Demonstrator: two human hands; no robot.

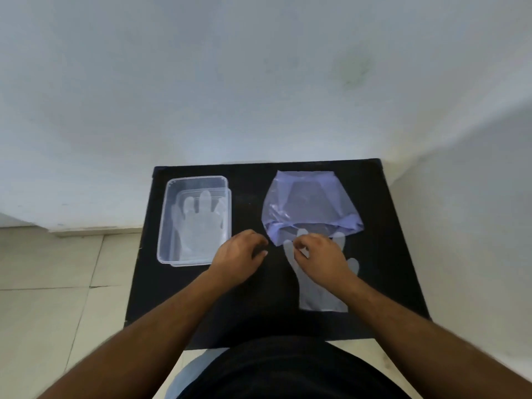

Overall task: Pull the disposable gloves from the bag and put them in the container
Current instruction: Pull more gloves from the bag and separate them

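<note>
Your right hand (318, 254) is down at the mouth of the purple plastic bag (309, 204), fingers curled in and pinched together on the thin film of a clear disposable glove (322, 296) right at the bag's open edge. That glove lies flat on the black tabletop (383, 283), mostly out of the bag: its cuff end points back toward you, and its finger end reaches up to the bag's opening, running under your hand. One of its glove fingers sticks out to the right of your wrist, another to the left of your knuckles.

Your left hand (240, 254) sits just left of the bag's near corner, fingers bent and close together, tips beside the bag's edge; whether they actually grip the bag or only rest against it, you can't tell from this angle.

Over on the left of the table, well apart from the bag, there's the clear rectangular container (172, 191), open at the top. A second glove (198, 223) already lies flat inside it, fingers pointing away from you.

The bag itself lies flat on the right half of the table, its mouth crumpled and facing you, its far end toward the white wall (259, 82). Pale floor tiles (57, 283) show off to the left.
</note>
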